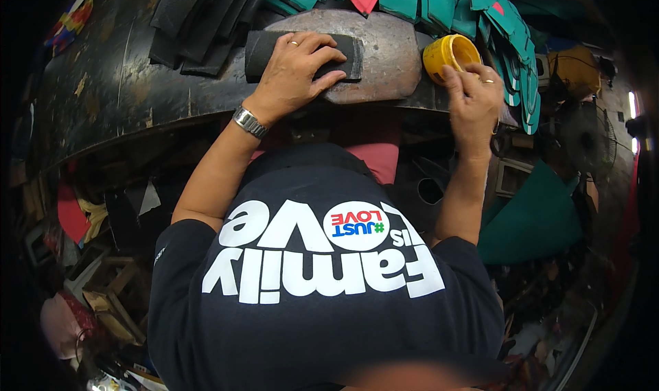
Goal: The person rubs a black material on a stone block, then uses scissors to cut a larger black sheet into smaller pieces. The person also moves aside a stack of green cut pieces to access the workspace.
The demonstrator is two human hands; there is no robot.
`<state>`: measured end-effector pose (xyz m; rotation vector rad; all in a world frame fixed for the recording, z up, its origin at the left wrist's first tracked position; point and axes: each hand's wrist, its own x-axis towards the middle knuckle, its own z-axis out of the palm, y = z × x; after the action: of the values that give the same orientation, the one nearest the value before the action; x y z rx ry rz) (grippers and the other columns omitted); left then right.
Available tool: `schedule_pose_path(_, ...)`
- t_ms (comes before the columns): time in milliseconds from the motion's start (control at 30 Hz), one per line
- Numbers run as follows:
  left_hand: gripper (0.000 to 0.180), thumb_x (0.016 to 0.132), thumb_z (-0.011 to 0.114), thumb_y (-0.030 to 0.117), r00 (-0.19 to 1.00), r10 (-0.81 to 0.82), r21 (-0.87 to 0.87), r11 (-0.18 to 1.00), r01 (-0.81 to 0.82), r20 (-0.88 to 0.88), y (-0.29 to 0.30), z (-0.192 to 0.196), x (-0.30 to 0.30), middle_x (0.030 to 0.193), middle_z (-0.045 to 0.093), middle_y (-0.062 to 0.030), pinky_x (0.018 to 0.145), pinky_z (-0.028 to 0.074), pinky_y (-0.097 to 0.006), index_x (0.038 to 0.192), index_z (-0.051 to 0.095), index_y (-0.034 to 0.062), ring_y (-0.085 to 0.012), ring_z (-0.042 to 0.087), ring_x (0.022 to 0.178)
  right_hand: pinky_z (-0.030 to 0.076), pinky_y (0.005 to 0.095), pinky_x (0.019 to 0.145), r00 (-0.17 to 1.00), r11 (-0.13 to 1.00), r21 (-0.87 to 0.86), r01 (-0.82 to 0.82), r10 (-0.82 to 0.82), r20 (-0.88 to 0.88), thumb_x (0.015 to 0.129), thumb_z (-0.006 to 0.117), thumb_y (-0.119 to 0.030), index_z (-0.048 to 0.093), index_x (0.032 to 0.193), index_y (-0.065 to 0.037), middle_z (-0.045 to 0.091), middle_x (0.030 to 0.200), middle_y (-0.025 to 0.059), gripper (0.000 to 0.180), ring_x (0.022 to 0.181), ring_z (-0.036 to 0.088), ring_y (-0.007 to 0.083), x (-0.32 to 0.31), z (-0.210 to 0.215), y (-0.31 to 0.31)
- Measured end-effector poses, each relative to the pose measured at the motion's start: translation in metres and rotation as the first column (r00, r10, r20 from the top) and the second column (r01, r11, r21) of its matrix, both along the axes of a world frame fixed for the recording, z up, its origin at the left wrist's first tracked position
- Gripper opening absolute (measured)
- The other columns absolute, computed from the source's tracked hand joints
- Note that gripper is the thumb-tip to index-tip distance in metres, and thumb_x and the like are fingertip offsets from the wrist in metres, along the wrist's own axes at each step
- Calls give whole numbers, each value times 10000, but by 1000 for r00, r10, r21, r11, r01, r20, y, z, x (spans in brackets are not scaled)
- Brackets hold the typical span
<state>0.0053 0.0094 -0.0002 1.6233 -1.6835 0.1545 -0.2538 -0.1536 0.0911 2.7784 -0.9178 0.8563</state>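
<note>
My left hand [292, 75] lies over a dark rectangular sheet [261, 51], fingers spread and slightly bent, pressing it down. The sheet rests partly on a worn, greyish board [391, 65] with rounded corners. At the right, a yellow plastic tub [439, 56] stands beside the board, its mouth tilted toward the right. My right hand [475, 99] is at the tub's mouth, thumb and fingers closed in a pinch. What sits between those fingers is hidden.
Dark sheets [199, 27] lie stacked at the table's far left. Several green pieces [439, 6] with a few red ones heap along the back and hang over the right edge. A fan [583, 140] stands at the right. Below the dark table [117, 82], a wooden crate [117, 295] and scraps clutter the left.
</note>
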Motion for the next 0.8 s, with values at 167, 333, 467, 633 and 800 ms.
schedule_pose_path(167,263,856,772,298,1000,-2,21,1000,2,4,0,-1,0,1152,647,-37,1014,392,-409,1058,721,139,-237,582,1160,273,533,1135,950,925,218,-313,308,54,926,682,-392,758,1139,-154,544,1407,163,328,1360,405,378,40,-46,40)
schedule_pose_path(333,264,854,775,298,1000,0,19,1000,0,0,1,-1,0,1171,650,-39,1020,393,-410,1057,721,137,-240,583,1169,130,677,1163,961,951,216,-220,250,-121,989,540,-534,595,1418,-244,415,1567,168,521,1504,222,422,72,-84,35)
schedule_pose_path(467,266,853,776,296,1000,15,25,1000,-15,4,0,-2,-1,1168,651,-36,1020,394,-411,1061,723,139,-240,587,1163,89,693,1169,959,933,311,-181,238,-156,1002,469,-592,507,1495,-266,352,1617,170,592,1533,155,432,85,-92,21)
schedule_pose_path(633,302,855,770,297,1000,-6,52,999,6,-4,1,-1,1,1215,648,-65,1023,398,-408,1108,718,141,-267,584,1175,93,695,1167,946,923,329,-201,270,-178,1004,478,-577,513,1491,-290,336,1626,167,567,1534,150,429,77,-90,18)
schedule_pose_path(800,298,854,770,300,1000,0,47,999,0,3,1,0,0,1208,646,-56,1026,392,-404,1107,721,150,-261,584,1175,102,709,1156,923,930,261,-258,318,-219,991,516,-553,551,1462,-331,370,1603,152,522,1519,185,423,47,-84,35)
